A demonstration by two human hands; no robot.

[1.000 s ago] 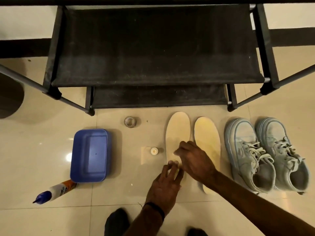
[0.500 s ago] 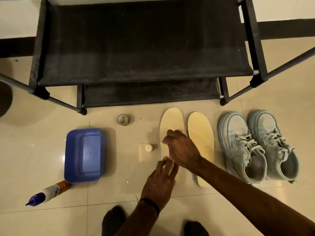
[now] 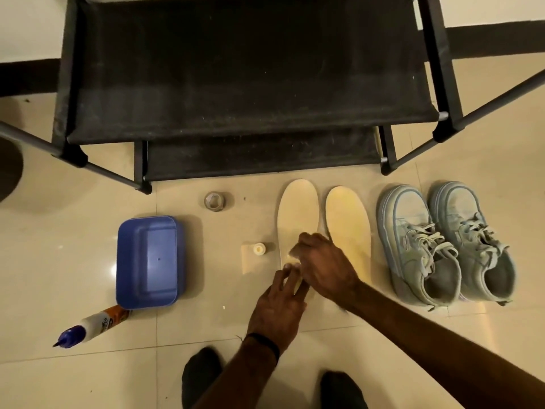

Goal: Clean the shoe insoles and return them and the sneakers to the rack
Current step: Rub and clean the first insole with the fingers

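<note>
Two pale foam insoles lie side by side on the glossy tiled floor (image 3: 442, 335), the left insole (image 3: 298, 211) under both hands and the right insole (image 3: 348, 222) just beside it, with two light-blue laced sneakers (image 3: 442, 246) near to the right and one black fabric-shelved rack (image 3: 250, 84) standing behind. The left hand (image 3: 277, 311) presses the left insole's heel end with loosely bent fingers, and the right hand (image 3: 324, 267) is curled over its middle around something pale that is too blurred to name. Open floor lies between the insoles and one blue rectangular plastic tub (image 3: 149, 261), near one small white cap (image 3: 259, 248), one tape roll (image 3: 214, 201) and one lying bottle (image 3: 94, 323).
</note>
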